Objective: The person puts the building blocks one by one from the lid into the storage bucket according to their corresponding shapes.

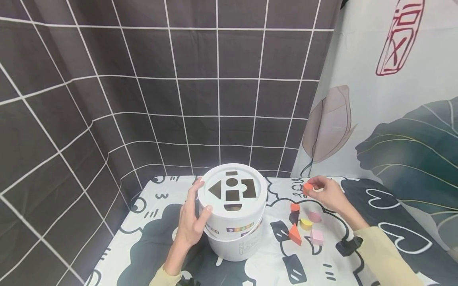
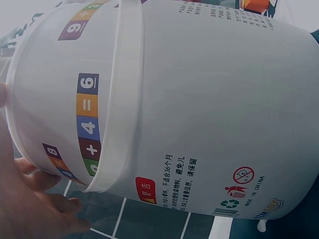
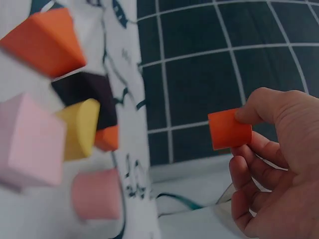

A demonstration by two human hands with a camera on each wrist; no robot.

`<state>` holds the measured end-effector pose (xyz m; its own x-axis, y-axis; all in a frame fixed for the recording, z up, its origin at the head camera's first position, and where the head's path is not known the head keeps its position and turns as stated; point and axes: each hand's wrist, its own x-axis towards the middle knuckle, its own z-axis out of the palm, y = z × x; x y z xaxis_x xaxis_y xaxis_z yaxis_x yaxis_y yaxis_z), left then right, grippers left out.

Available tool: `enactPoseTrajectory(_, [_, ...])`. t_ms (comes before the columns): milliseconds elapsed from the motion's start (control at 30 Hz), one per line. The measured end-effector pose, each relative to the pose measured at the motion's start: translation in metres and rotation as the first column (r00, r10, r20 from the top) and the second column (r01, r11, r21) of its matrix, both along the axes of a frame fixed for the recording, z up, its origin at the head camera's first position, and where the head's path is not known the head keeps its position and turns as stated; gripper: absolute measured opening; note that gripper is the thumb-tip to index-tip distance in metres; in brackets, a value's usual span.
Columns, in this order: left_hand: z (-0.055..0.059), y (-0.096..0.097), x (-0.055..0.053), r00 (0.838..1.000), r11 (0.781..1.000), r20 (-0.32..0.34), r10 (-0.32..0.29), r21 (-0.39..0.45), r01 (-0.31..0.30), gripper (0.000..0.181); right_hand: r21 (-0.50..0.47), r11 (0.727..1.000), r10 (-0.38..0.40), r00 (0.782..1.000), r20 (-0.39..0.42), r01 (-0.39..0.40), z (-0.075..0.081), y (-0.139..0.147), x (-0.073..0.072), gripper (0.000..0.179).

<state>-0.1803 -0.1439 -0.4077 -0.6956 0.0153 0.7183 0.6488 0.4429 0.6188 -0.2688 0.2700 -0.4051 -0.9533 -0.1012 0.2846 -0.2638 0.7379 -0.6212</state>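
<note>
A white bucket point(image 1: 236, 246) stands upright, its white lid point(image 1: 262, 190) cut with shaped holes: a triangle, a circle, rectangles and others. My left hand point(image 1: 191, 222) rests against the lid's left side, thumb on the front rim and fingers along the side. In the left wrist view, number stickers point(image 2: 87, 107) and printed text show on the bucket wall. My right hand point(image 1: 327, 192) pinches an orange cylinder block point(image 3: 229, 129) between thumb and fingers, raised above the cloth, to the right of the bucket and apart from it.
Right of the bucket lie several blocks: an orange triangular block point(image 1: 295, 235), a yellow block point(image 1: 306, 224), a pink cylinder point(image 1: 315, 217), a pink cube point(image 1: 317, 237), a small orange block point(image 1: 295, 207) and a dark block point(image 1: 294, 217). A dark gridded curtain point(image 1: 236, 99) hangs behind.
</note>
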Motion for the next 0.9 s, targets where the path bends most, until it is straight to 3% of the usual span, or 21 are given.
enactPoseTrajectory(267, [0.001, 0.000, 0.000, 1.000, 1.000, 0.000, -0.005, 0.002, 0.005, 0.064, -0.003, 0.998, 0.064, 0.996, -0.059, -0.065, 0.023, -0.010, 0.001, 0.030])
enactPoseTrajectory(633, [-0.001, 0.000, 0.001, 1.000, 1.000, 0.007, -0.005, 0.005, 0.005, 0.064, -0.017, 0.992, 0.122, 0.989, -0.079, -0.123, 0.050, -0.029, 0.007, 0.030])
enactPoseTrajectory(900, [0.000, 0.000, 0.000, 1.000, 1.000, 0.012, -0.008, 0.004, 0.008, 0.065, 0.002, 0.981, 0.191, 0.974, -0.125, -0.192, 0.075, -0.049, 0.011, 0.026])
